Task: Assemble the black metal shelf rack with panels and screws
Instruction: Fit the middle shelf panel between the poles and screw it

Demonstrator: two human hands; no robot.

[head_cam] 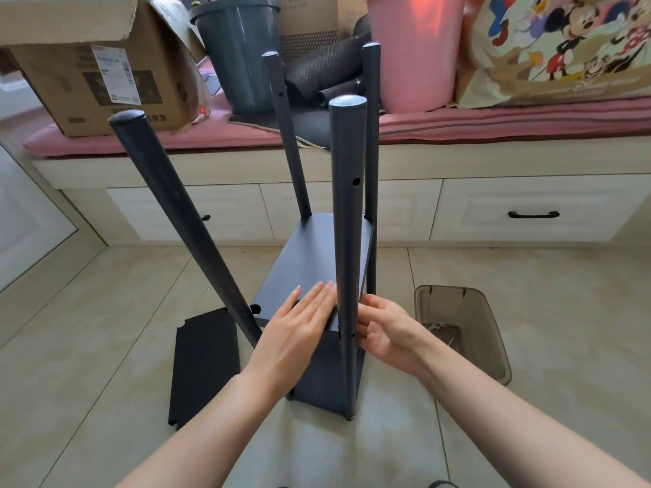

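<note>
The black shelf rack stands on the tiled floor with several round posts rising toward me; the near right post (347, 213) is upright and the near left post (183, 220) leans outward. A black panel (310, 262) sits between the posts above a lower panel (322, 375). My left hand (299, 329) presses flat with straight fingers on the upper panel's near edge. My right hand (384, 332) is curled at the right side of the near right post, pinching something small there; the item itself is hidden.
A spare black panel (204, 364) lies on the floor at the left. A clear plastic bin (465, 332) holding screws stands at the right. Behind are white drawers (528, 213) and a pink-cushioned bench with a cardboard box (98, 72), grey bucket (239, 54) and pink bucket (415, 51).
</note>
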